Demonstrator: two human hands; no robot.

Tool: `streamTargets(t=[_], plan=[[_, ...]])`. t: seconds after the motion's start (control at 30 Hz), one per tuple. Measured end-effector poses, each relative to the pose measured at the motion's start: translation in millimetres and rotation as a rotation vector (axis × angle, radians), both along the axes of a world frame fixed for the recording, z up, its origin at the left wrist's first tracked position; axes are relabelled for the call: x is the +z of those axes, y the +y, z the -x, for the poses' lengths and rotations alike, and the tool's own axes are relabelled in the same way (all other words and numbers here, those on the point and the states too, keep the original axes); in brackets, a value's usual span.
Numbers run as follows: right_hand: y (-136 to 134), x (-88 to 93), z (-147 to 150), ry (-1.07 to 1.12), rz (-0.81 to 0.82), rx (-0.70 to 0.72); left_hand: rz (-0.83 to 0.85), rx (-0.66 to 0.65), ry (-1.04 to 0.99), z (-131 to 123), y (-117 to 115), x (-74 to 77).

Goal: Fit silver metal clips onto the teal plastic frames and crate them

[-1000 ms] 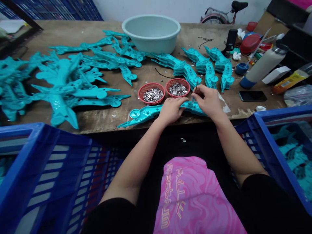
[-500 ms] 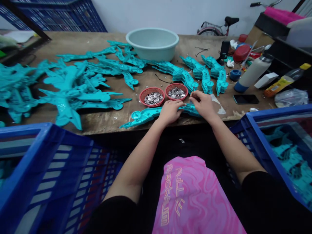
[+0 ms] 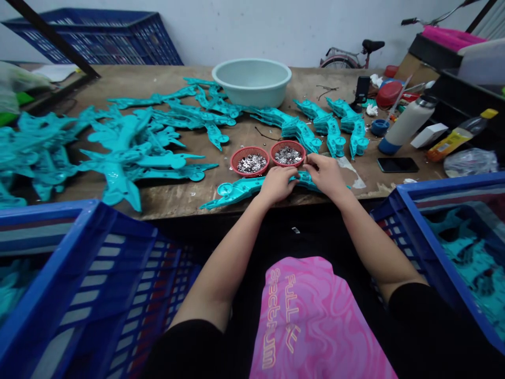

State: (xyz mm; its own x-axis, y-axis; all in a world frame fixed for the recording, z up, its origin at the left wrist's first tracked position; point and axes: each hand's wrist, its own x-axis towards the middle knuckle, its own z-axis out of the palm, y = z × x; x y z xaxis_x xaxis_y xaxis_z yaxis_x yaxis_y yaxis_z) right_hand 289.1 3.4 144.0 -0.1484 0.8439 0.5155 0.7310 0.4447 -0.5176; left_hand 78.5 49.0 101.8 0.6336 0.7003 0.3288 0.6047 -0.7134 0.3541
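A long teal plastic part (image 3: pixel 239 191) lies along the front edge of the table, its middle covered by my hands. My left hand (image 3: pixel 278 182) is closed over it, fingers curled and thumb near the part's top. Just to the right, my right hand (image 3: pixel 326 175) has its thumb and fingertips pinched together low over the same part. Whatever sits in that pinch is too small to make out. Behind the hands stand two red baskets, the left basket (image 3: pixel 232 164) and the right basket (image 3: pixel 303 159), both holding small shiny metal pieces.
Several teal parts (image 3: pixel 118 179) are heaped on the left, with more rows behind the baskets. A pale basin (image 3: pixel 252 97) stands at the back. On the right are a phone (image 3: pixel 397 165), a flask (image 3: pixel 408 126) and a bottle (image 3: pixel 453 139). Blue crates (image 3: pixel 89 210) flank my legs.
My right hand has lowered its fingertips towards the teal part; a thin upright thing seen at them earlier no longer shows clearly. My left hand stays on the part. The view has shifted slightly.
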Motion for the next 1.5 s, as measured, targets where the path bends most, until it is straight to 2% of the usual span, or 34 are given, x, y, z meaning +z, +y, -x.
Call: streamTargets(t=[0.2, 0.53, 0.7, 0.8, 0.9, 0.97, 1.23, 1.3, 1.4, 1.5], plan=[[-3.6, 0.1, 0.6, 0.089, -0.055, 0.019, 0.002, 0.005, 0.002, 0.6, 0.3, -2.4], [-5.6, 5.8, 0.7, 0.134, -0.034, -0.004, 0.000, 0.018, -0.019, 0.9, 0.7, -6.2], [-5.8, 3.8, -2.5, 0.086, -0.010, -0.014, 0.000, 0.004, -0.027, 0.5, 0.6, -4.8], [-6.5, -0.2, -9.7, 0.058, -0.010, -0.014, 0.027, 0.040, -0.033, 0.1, -1.6, -1.2], [-5.7, -1.7, -20.2, 0.152, -0.036, -0.035, 0.054, 0.072, -0.041, -0.1, -3.3, 2.6], [-4.9, -1.5, -24.5, 0.229, -0.070, -0.047, 0.058, 0.041, -0.038, -0.1, -3.3, 3.6], [-8.6, -9.2, -8.0, 0.297, -0.071, 0.003, 0.064, 0.034, 0.005, 0.5, -4.2, 1.8], [-10.3, -8.5, -17.5, 0.325, -0.137, -0.060, 0.090, 0.037, -0.010, -0.7, -3.6, 1.9], [-9.3, -10.2, -55.9, 0.276, -0.213, -0.220, 0.175, 0.024, -0.114, -2.5, 0.7, 6.0], [-6.1, -21.8, -105.5, 0.058, -0.049, -0.345, 0.255, 0.023, -0.320, 5.5, 4.0, 22.9]])
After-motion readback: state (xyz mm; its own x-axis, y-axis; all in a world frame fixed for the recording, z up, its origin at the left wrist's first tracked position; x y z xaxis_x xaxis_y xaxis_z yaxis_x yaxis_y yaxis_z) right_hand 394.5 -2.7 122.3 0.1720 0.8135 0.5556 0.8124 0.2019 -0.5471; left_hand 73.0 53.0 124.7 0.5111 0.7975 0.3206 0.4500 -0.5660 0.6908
